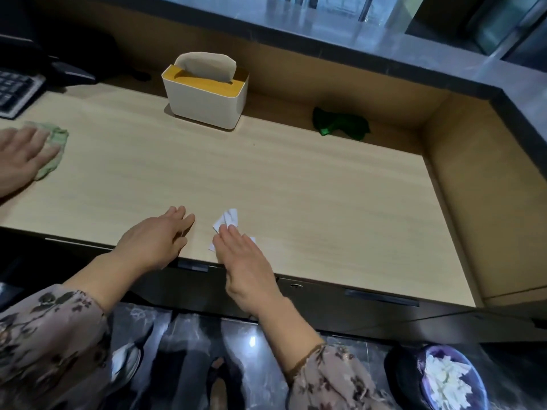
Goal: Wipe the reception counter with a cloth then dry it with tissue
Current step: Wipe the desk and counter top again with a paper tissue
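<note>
Floral-sleeved right hand (239, 253) lies flat on the tissue (228, 216) (thin, probably tear-prone; best pinned under flat fingers); left hand (157, 238) rests open alongside.

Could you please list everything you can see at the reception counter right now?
counter: one, light wood, fills the middle of the view
tissue box: one, white with a yellow top, at the back, a tissue sticking up
white tissue: one, near the front edge, under the right hand
light green cloth: one, far left on the counter
dark green item: one, back right; too crumpled to identify
keyboard: one, dark, left edge
bin: one, dark, on the floor lower right, with white tissues inside
third hand: one, left edge, flat on the light green cloth
left hand: one, fingers straight, on the counter
right hand: one, flat on the white tissue
</note>
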Demonstrator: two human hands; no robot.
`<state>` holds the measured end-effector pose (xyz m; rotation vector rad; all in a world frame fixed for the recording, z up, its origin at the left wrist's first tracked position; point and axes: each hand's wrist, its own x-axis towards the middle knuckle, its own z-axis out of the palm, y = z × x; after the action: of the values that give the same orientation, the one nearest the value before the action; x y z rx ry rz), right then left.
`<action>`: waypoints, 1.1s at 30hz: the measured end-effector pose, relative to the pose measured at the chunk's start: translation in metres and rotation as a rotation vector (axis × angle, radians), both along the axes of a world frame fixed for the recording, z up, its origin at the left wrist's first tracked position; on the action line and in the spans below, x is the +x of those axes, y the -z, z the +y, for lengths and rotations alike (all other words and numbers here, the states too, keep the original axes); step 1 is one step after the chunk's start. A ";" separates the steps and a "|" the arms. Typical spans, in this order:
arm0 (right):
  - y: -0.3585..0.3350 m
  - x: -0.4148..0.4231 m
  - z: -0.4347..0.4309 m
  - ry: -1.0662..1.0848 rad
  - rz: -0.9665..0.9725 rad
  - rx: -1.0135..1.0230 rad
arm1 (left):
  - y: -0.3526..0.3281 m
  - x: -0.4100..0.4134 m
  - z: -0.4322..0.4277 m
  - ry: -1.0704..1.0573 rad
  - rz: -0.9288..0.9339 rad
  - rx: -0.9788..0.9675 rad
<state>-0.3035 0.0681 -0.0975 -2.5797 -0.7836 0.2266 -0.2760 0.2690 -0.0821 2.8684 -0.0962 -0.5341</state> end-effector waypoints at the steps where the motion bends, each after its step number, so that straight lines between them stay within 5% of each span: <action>1: -0.001 0.010 -0.012 -0.041 -0.007 -0.032 | 0.000 0.000 0.001 0.000 0.005 -0.010; 10: -0.009 0.058 -0.128 0.365 -0.089 -0.132 | -0.001 0.000 -0.001 -0.017 -0.001 -0.029; 15: -0.016 0.051 -0.130 0.556 -0.038 0.233 | 0.001 0.001 -0.001 -0.011 0.009 -0.029; 17: -0.021 0.052 -0.136 0.677 -0.130 0.195 | 0.001 0.002 0.000 -0.004 0.005 -0.027; 29: 0.001 0.037 -0.070 0.435 0.035 -0.207 | 0.003 0.002 -0.002 0.021 0.005 0.029; 33: 0.007 0.013 -0.015 0.309 -0.036 -0.150 | 0.003 0.002 -0.002 0.017 0.016 0.041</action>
<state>-0.2902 0.0531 -0.1041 -2.8089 -0.3823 0.1483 -0.2737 0.2671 -0.0846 2.9047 -0.1091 -0.5684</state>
